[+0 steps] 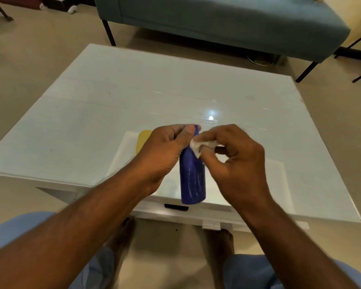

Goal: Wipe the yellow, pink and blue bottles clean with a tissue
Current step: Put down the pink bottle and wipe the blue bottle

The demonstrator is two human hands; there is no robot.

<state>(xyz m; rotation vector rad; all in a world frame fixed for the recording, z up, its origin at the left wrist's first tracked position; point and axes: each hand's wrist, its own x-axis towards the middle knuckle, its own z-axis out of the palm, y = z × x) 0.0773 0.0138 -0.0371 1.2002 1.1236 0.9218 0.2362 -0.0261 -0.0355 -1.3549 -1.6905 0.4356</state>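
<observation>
My left hand (165, 151) grips the upper part of the blue bottle (192, 180), held above the near edge of the white table (133, 90), its base pointing toward me. White streaks show on the bottle's side. My right hand (236, 161) pinches a crumpled white tissue (197, 146) and presses it against the bottle near its top. The yellow bottle (143, 139) lies on the table behind my left hand, mostly hidden. The pink bottle is out of sight.
A white tray or sheet (275, 180) lies on the table under my hands. A teal sofa (217, 19) stands beyond the table. My knees and bare feet (123, 232) are below the table's near edge.
</observation>
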